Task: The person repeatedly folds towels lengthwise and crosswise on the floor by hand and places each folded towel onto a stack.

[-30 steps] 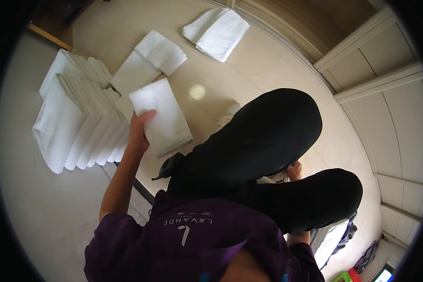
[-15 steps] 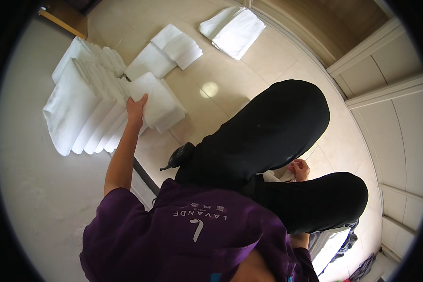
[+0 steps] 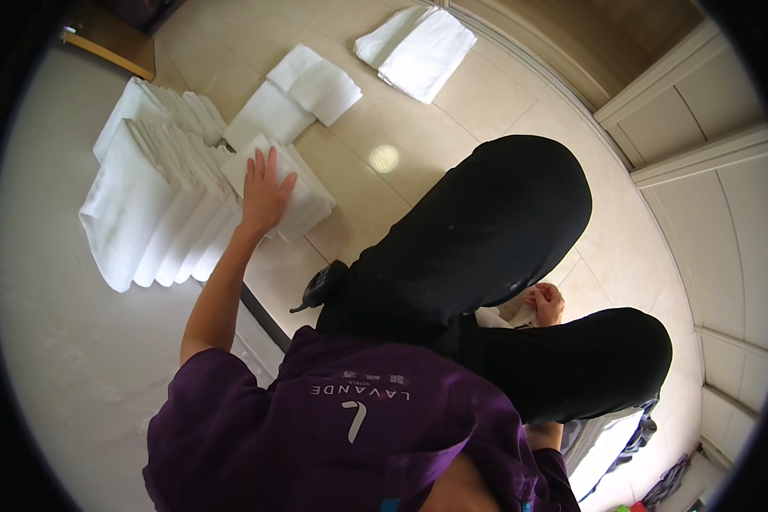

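My left hand point(image 3: 267, 192) lies open, its fingers spread over a folded white towel point(image 3: 303, 192) on a small pile. That pile stands against the right end of a long row of folded white towels point(image 3: 149, 205), set on edge and leaning on each other. Between my knees, my right hand point(image 3: 546, 305) is closed with its fingers bent, pinching what looks like a white cloth point(image 3: 493, 317). My black-trousered legs hide most of that cloth and part of my right arm.
Two more piles lie on the tiled floor: folded white towels point(image 3: 292, 98) and flat white linen point(image 3: 418, 55). A black handheld radio point(image 3: 320, 284) hangs at my hip. Pale cabinet panels point(image 3: 725, 196) line the right side. A wooden edge point(image 3: 115, 51) juts in at upper left.
My left hand has shifted from gripping the edge of the towel pile to resting flat on top with spread fingers. The right hand has hardly moved.
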Tool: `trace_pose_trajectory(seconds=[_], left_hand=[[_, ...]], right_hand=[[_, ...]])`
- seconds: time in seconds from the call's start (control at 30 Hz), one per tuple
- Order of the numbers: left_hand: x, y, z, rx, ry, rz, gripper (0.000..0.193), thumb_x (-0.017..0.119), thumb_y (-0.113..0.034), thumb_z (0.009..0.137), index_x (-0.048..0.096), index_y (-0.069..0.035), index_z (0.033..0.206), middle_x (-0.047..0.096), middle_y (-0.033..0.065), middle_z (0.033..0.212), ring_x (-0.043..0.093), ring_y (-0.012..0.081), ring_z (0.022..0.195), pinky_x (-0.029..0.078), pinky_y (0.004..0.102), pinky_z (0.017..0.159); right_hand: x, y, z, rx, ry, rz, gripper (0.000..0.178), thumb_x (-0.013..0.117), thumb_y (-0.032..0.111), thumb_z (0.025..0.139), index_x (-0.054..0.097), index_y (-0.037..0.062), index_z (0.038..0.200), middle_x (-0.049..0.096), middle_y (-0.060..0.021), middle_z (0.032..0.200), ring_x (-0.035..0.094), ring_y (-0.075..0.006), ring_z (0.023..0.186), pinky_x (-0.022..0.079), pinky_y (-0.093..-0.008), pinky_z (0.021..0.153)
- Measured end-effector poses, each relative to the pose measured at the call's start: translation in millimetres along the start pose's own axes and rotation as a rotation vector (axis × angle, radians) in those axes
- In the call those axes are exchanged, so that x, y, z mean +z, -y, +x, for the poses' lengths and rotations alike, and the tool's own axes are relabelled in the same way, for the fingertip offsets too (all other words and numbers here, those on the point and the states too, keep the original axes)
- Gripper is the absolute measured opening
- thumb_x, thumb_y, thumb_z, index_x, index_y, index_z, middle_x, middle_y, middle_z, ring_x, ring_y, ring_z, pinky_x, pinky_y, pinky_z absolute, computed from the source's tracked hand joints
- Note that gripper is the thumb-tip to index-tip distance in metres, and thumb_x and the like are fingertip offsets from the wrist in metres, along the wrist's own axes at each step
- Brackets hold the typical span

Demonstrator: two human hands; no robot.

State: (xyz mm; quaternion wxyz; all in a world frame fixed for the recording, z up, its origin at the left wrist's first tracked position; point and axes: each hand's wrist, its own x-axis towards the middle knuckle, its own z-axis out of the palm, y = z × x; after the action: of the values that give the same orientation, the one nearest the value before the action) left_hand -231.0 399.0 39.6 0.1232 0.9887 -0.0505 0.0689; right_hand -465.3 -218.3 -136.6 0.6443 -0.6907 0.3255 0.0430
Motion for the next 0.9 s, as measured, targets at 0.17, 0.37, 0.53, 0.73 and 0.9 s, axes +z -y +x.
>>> trace_pose_trajectory(seconds=[0.17, 0.37, 0.53, 0.73, 0.9], left_hand=[[24.1, 46.6, -21.9, 0.038, -0.078, 0.031, 0.070, 0.050, -0.045, 0.105, 0.030, -0.006, 0.160, 0.022, 0.0294, 0.165, 0.020, 0.0477, 0.152, 0.017, 0.0564, 0.123], [13.4, 50.3, -9.2, 0.004, -0.029, 0.087, 0.068, 0.048, -0.045, 0.105, 0.034, -0.005, 0.158, 0.026, 0.0268, 0.164, 0.024, 0.0458, 0.151, 0.021, 0.0577, 0.121], [-15.9, -7.5, 39.0, 0.033, -0.167, 0.115, 0.048, 0.059, -0.033, 0.102, 0.055, 0.000, 0.137, 0.053, 0.0265, 0.144, 0.051, 0.0432, 0.132, 0.041, 0.0507, 0.109], [27.3, -100.7, 145.4, 0.123, -0.160, -0.683, 0.024, 0.068, -0.016, 0.096, 0.066, -0.003, 0.116, 0.073, 0.0144, 0.103, 0.071, 0.0231, 0.095, 0.055, 0.0339, 0.082], [165.5, -118.3, 229.5, -0.075, 0.179, -0.857, 0.033, 0.073, -0.021, 0.091, 0.065, -0.001, 0.116, 0.073, 0.0139, 0.100, 0.070, 0.0255, 0.090, 0.055, 0.0369, 0.084]], right_hand=[[-0.3, -3.6, -0.5, -0.023, -0.003, 0.020, 0.014, 0.059, 0.001, 0.099, 0.063, -0.0054, 0.111, 0.069, -0.0122, 0.092, 0.072, -0.0192, 0.075, 0.062, -0.0285, 0.070], [4.7, -0.7, -0.7, -0.025, 0.016, 0.021, 0.014, 0.059, 0.000, 0.099, 0.063, -0.0053, 0.111, 0.069, -0.0124, 0.094, 0.072, -0.0194, 0.077, 0.062, -0.0292, 0.070], [0.4, -4.2, -1.4, -0.061, -0.022, 0.022, 0.012, 0.059, -0.001, 0.098, 0.064, -0.0051, 0.108, 0.069, -0.0109, 0.091, 0.071, -0.0187, 0.075, 0.061, -0.0287, 0.069], [2.6, -1.4, -10.1, -0.032, -0.033, 0.037, 0.010, 0.058, -0.002, 0.098, 0.064, -0.0055, 0.106, 0.069, -0.0109, 0.089, 0.070, -0.0180, 0.071, 0.061, -0.0290, 0.068], [7.2, 2.0, -15.4, 0.008, -0.077, 0.091, 0.012, 0.057, -0.004, 0.098, 0.064, -0.0067, 0.107, 0.068, -0.0130, 0.091, 0.071, -0.0212, 0.073, 0.061, -0.0322, 0.069]])
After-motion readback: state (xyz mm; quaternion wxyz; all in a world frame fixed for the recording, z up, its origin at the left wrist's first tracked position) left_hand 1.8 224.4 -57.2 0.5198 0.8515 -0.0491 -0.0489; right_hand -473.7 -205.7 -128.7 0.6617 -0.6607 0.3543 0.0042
